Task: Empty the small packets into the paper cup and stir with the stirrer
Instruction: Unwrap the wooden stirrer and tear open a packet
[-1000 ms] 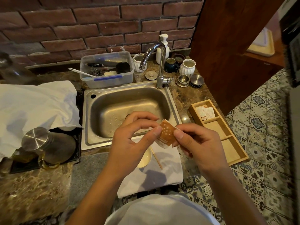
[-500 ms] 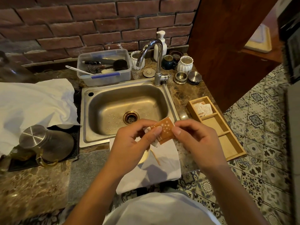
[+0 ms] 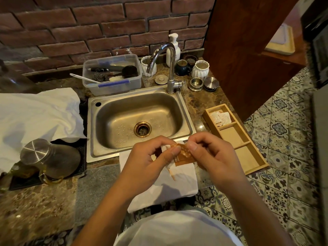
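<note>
Item 1: my left hand (image 3: 150, 164), thumb and forefinger pinched on the near edge of an orange packet (image 3: 184, 158). Item 2: my right hand (image 3: 211, 153), pinched on the same packet's upper corner, both hands held just above the counter edge in front of the sink (image 3: 99, 148). I judge this a tearing grip; whether the packet is open yet I cannot tell.

Item 3: the stirrer (image 3: 171, 173), lying on a white napkin (image 3: 179, 185) under my hands. The paper cup is hidden beneath my left hand.

Item 4: wooden tray (image 3: 255, 157) to the right, more small packets (image 3: 221, 118) in its far compartment, the other 2 bare.

Progress: early; I see nothing poured in this view, packets remain, stirring not begun.

Change from 0.5 s ago: the packet then showed its flat face; now it is crumpled and twisted between my fingers, and the cup rim then visible is covered.
</note>
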Available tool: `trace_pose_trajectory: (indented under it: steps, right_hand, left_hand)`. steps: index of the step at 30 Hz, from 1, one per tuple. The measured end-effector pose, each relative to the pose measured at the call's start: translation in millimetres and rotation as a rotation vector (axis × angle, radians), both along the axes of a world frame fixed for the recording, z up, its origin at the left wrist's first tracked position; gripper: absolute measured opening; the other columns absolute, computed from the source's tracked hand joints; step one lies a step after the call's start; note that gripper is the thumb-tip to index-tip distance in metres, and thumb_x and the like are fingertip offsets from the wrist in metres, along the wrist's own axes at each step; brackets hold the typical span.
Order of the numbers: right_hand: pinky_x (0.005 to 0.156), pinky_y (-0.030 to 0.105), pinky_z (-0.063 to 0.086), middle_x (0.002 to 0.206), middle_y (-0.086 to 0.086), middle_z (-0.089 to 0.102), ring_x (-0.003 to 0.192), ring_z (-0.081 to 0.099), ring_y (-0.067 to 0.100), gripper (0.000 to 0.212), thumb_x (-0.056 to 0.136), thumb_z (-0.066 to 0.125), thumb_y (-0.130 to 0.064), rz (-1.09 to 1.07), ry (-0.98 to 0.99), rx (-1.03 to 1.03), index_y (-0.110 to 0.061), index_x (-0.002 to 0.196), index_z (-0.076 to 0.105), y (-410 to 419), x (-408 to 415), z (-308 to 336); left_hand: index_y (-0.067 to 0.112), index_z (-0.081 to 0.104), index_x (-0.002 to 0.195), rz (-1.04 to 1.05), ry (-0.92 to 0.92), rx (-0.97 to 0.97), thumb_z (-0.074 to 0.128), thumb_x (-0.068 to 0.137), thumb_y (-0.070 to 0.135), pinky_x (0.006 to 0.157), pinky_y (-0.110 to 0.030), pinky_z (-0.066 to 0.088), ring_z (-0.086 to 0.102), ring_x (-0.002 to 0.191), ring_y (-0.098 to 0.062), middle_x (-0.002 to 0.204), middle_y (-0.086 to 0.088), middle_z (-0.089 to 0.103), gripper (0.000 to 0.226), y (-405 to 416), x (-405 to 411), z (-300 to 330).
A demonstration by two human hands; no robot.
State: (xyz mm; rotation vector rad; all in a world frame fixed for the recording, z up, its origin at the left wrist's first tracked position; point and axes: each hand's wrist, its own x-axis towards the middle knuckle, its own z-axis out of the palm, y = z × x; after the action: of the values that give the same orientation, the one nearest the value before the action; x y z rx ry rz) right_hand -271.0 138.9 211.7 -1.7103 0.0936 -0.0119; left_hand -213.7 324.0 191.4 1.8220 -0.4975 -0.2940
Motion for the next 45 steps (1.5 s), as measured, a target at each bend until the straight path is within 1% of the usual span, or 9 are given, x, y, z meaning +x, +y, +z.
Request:
trace_pose_trajectory:
  steps: [6, 10, 17, 22, 26, 31, 35, 39, 45]
  right_hand:
    - [0.061, 0.029, 0.054, 0.077, -0.003, 0.066, 0.070, 0.062, 0.016, 0.007, 0.086, 0.069, -0.031, -0.073, -0.023, -0.057, -0.032, 0.093, 0.069, -4, 1, 2]
    - [0.066, 0.022, 0.054, 0.081, -0.001, 0.068, 0.071, 0.063, 0.009, 0.038, 0.091, 0.068, -0.005, -0.030, -0.091, -0.049, -0.037, 0.111, 0.070, -17, -2, 8]
    - [0.076, 0.029, 0.057, 0.098, -0.011, 0.075, 0.091, 0.070, 0.016, 0.027, 0.084, 0.072, -0.033, 0.106, -0.187, -0.255, -0.032, 0.110, 0.075, -22, -1, 7]
    - [0.059, 0.029, 0.055, 0.082, -0.007, 0.073, 0.072, 0.067, 0.017, 0.007, 0.085, 0.071, -0.038, 0.084, -0.195, -0.292, -0.036, 0.091, 0.075, -25, -3, 9]
    - [0.050, 0.020, 0.046, 0.071, -0.003, 0.065, 0.059, 0.059, 0.016, 0.008, 0.087, 0.067, -0.042, 0.093, -0.125, -0.350, -0.034, 0.087, 0.069, -26, -5, 5]
    - [0.054, 0.020, 0.046, 0.069, 0.002, 0.065, 0.059, 0.060, 0.012, 0.013, 0.088, 0.067, -0.040, 0.146, -0.082, -0.234, -0.028, 0.090, 0.071, -21, -5, 3]
    - [0.059, 0.020, 0.050, 0.073, 0.001, 0.068, 0.064, 0.065, 0.011, 0.015, 0.087, 0.068, -0.037, 0.163, -0.054, -0.176, -0.025, 0.095, 0.073, -21, -3, 4]
    - [0.060, 0.035, 0.054, 0.075, 0.004, 0.067, 0.066, 0.062, 0.017, 0.015, 0.086, 0.068, -0.040, 0.178, -0.010, -0.199, -0.031, 0.097, 0.072, -21, -2, 1]
    - [0.058, 0.028, 0.049, 0.073, 0.002, 0.065, 0.065, 0.059, 0.012, 0.015, 0.091, 0.066, -0.039, 0.219, -0.008, -0.152, -0.026, 0.098, 0.070, -17, 1, -3]
  left_hand:
    - [0.033, 0.073, 0.094, 0.024, 0.065, -0.077, 0.064, 0.089, 0.045, 0.059, -0.022, 0.051, 0.063, 0.066, -0.009, 0.079, 0.010, 0.072, 0.016, -3, -1, 0]
    - [0.024, 0.077, 0.085, 0.126, 0.235, -0.271, 0.065, 0.082, 0.045, 0.055, -0.027, 0.045, 0.057, 0.060, -0.019, 0.069, 0.002, 0.071, 0.025, -3, 1, 1]
    - [0.012, 0.077, 0.084, -0.036, 0.592, -0.398, 0.070, 0.084, 0.038, 0.049, -0.025, 0.038, 0.046, 0.052, -0.014, 0.062, -0.005, 0.058, 0.027, -8, -1, -7]
    - [0.015, 0.075, 0.110, -0.077, 0.420, -0.218, 0.051, 0.097, 0.036, 0.079, -0.022, 0.051, 0.070, 0.090, -0.015, 0.101, 0.000, 0.076, 0.035, -9, -3, -3]
    - [0.018, 0.077, 0.106, -0.110, 0.186, -0.237, 0.044, 0.100, 0.033, 0.093, -0.021, 0.049, 0.068, 0.110, -0.015, 0.112, 0.004, 0.074, 0.037, -5, -3, 1]
    - [0.014, 0.078, 0.095, -0.080, 0.079, -0.166, 0.066, 0.094, 0.024, 0.074, -0.031, 0.053, 0.067, 0.084, -0.018, 0.094, 0.000, 0.073, 0.015, -8, -3, -8]
    - [0.019, 0.076, 0.091, -0.097, 0.115, -0.145, 0.065, 0.094, 0.025, 0.070, -0.024, 0.050, 0.064, 0.073, -0.012, 0.081, -0.001, 0.071, 0.012, -4, -4, -12]
    - [0.021, 0.074, 0.090, -0.172, 0.133, -0.141, 0.064, 0.095, 0.023, 0.067, -0.021, 0.048, 0.061, 0.068, -0.009, 0.076, -0.002, 0.069, 0.011, -3, -6, -9]
    - [0.016, 0.072, 0.088, -0.163, 0.146, -0.159, 0.060, 0.095, 0.029, 0.063, -0.015, 0.043, 0.055, 0.061, -0.003, 0.068, 0.001, 0.063, 0.018, -3, -7, -4]
